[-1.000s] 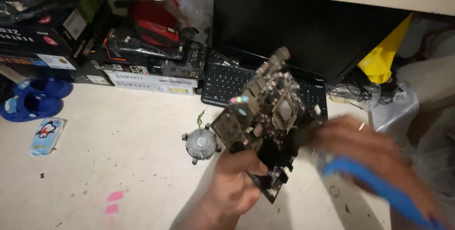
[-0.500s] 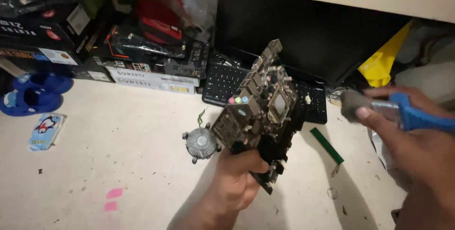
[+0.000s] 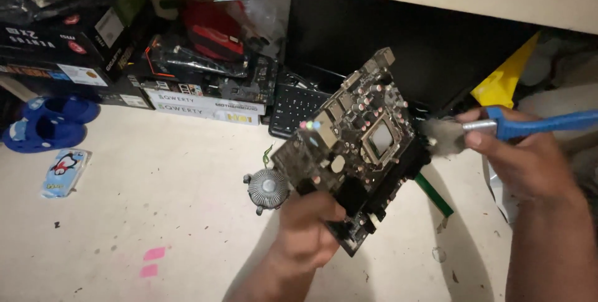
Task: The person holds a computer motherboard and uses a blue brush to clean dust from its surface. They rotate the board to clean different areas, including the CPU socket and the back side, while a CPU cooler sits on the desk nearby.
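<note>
I have my left hand (image 3: 306,224) wrapped around the lower edge of a dark circuit board (image 3: 355,143), fingers curled over its front and thumb behind, so the board stands tilted above the pale floor (image 3: 156,202) with its component side turned towards me. A square metal socket (image 3: 380,140) sits near the middle of the board, and small round capacitors dot the upper part.

My right hand (image 3: 520,159) is closed on the blue handle of a brush (image 3: 498,126); thumb and fingers pinch it just behind the metal collar. The pale bristles are at the board's right edge, touching it or very nearly so; I cannot tell which, since they are blurred.

On the floor just left of my left hand lies a round cooling fan (image 3: 266,187), near the board's lower corner but apart from it. A green strip (image 3: 434,195) lies on the floor under the board's right side. Behind the board a black keyboard (image 3: 296,106) leans against a big dark screen (image 3: 405,40). To the left of that stand stacked cardboard boxes (image 3: 187,99) with a red object (image 3: 212,31) on top. Far left I see a pair of blue sandals (image 3: 47,124) and a small light-blue packet (image 3: 62,172). A yellow bag (image 3: 504,78) shows beyond my right hand. Two pink marks (image 3: 151,261) are on the floor near the bottom.
</note>
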